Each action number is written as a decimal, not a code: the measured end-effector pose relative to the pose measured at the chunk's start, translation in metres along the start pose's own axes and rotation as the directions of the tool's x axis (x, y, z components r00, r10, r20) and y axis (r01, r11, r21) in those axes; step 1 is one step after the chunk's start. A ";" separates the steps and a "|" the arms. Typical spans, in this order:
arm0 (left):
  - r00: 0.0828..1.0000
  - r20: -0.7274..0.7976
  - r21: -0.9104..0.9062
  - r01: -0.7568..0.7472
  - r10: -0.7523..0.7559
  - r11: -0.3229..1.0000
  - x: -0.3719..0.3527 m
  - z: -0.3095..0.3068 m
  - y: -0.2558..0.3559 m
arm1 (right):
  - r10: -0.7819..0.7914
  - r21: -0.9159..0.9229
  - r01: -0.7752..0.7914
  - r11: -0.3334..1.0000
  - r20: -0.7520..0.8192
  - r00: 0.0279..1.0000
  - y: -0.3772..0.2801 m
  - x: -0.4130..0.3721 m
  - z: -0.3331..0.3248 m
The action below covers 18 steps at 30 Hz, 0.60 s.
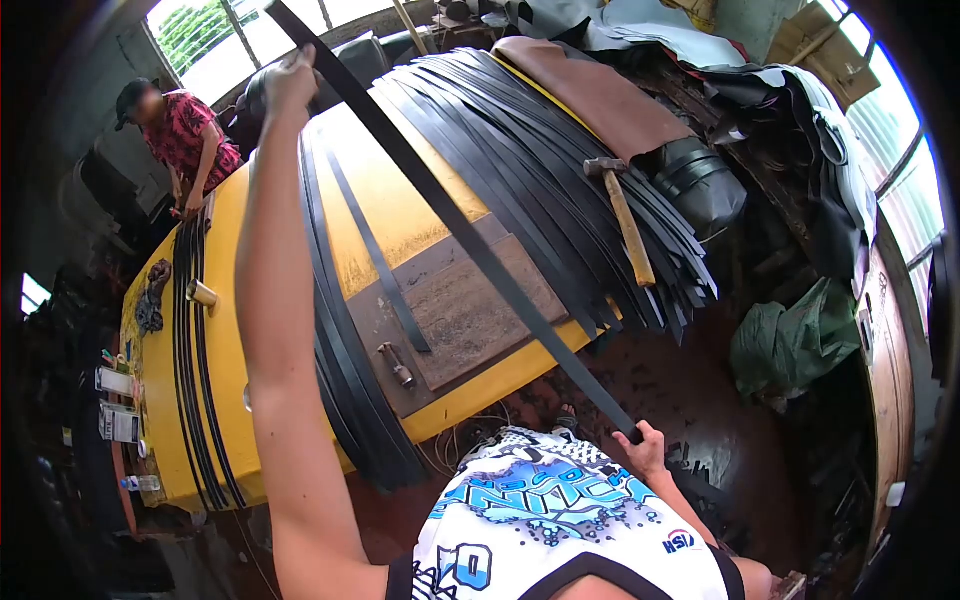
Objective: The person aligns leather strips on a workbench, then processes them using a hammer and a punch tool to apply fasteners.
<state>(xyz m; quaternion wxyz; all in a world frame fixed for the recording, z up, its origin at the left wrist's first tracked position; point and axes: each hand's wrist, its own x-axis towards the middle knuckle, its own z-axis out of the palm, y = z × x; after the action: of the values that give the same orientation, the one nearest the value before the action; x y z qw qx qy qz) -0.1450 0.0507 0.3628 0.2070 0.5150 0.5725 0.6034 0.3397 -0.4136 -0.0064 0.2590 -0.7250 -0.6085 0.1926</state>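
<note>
A long black strap (430, 190), apparently leather, runs diagonally across the view above the yellow table (385, 185). My left hand (292, 82) is stretched far forward, its fingers closed on the strap near the far end. Close to my body, my right hand (645, 450) grips the near end. Beneath the strap lies a worn board (480, 310), with a metal tool, perhaps a punch (397, 366), at its left. A single narrow strip (365, 225) rests partly on the board. Left of it lies a bundle of black strips (350, 400).
A thick pile of black strips (520, 150) covers the table's right side, with a hammer (622, 220) on top. A metal cylinder (202, 293) stands at left near thin black cords (195, 400). Another person (190, 140) works at the far left. A green sack (795, 340) sits right.
</note>
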 end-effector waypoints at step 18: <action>0.512 0.637 -0.013 0.755 -0.577 0.655 -0.396 0.131 -0.197 | -0.159 0.375 0.088 0.923 0.162 0.974 -0.162 0.124 0.051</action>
<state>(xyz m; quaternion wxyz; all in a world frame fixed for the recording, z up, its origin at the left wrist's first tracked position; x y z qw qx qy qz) 0.0525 -0.1681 0.0079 0.6620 0.3729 0.5393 0.3631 0.2057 -0.2643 0.0561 0.3417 -0.6023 -0.6287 0.3538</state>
